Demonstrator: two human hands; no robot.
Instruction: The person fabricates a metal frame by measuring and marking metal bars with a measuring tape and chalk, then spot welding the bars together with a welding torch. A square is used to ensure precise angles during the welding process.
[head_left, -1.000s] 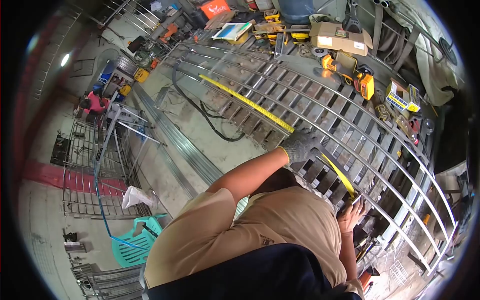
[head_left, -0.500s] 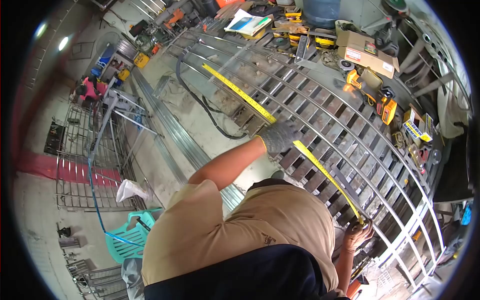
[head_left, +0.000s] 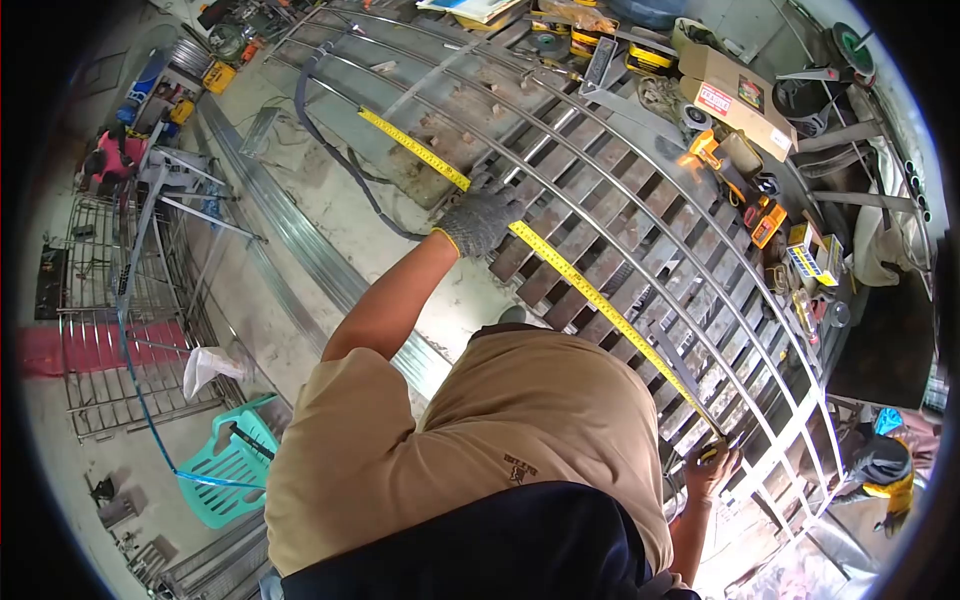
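The gloved left hand (head_left: 483, 220) presses the tape measure (head_left: 590, 292) onto the metal grille (head_left: 640, 215); the right hand (head_left: 712, 462) has its grip clamped on the far end; slack there could let the tape slide off a bar and skew.

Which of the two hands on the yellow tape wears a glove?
The left hand, pressing mid-tape, wears a grey knit glove; the right hand at the tape's end is bare.

A long yellow steel measuring tape (head_left: 560, 265) with black markings lies stretched in a straight diagonal across a large curved metal grille of thin silvery bars over rusty brown slats (head_left: 640, 180). The tape's far end reaches the grille's edge beside the concrete floor; its near end runs to the opposite edge. It lies flat on the bars, pulled taut. The grille rests flat, its bars sweeping in parallel arcs.
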